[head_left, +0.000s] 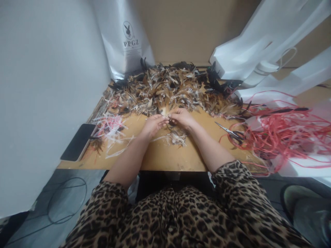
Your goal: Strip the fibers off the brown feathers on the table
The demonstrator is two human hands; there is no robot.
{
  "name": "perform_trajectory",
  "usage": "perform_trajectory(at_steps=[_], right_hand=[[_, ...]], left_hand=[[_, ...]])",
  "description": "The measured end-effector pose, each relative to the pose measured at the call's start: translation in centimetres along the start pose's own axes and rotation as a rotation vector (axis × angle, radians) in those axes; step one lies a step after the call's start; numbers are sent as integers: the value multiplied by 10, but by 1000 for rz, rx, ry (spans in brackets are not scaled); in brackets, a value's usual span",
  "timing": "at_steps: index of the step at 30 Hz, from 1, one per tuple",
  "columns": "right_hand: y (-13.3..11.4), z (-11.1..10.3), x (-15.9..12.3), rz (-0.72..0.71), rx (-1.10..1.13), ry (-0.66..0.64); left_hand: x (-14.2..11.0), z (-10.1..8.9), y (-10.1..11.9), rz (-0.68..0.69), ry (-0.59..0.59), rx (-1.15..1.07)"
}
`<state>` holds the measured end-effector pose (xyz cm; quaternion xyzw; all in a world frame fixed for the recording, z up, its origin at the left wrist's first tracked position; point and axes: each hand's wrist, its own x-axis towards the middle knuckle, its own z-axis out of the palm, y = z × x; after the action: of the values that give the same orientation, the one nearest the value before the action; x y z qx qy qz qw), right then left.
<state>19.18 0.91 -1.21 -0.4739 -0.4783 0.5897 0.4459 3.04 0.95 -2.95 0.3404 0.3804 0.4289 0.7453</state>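
My left hand (155,124) and my right hand (181,117) meet over the middle of the wooden table (176,160). Between their pinched fingertips is a small pale feather bunch (164,111), its tips pointing away from me. Both hands are closed on its near end, which the fingers partly hide. Just below the hands lies a loose clump of feathers (178,138). Beyond the fingers spreads a wide heap of brown, tan and black feathers (178,82).
Scissors (230,131) lie right of my forearm, beside a tangle of red plastic string (281,137). At left are a phone (79,142) and pink and white strips (111,125). A silver bag (129,44) stands behind; a white cup (258,72) is at the back right.
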Motion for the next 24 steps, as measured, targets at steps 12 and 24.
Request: perform_trajectory(at_steps=[12, 24], right_hand=[[-8, 4, -7, -17, -87, 21], [-4, 4, -3, 8, 23, 105]], left_hand=[[0, -1, -4, -6, 8, 89], [-3, 3, 0, 105, 69, 91]])
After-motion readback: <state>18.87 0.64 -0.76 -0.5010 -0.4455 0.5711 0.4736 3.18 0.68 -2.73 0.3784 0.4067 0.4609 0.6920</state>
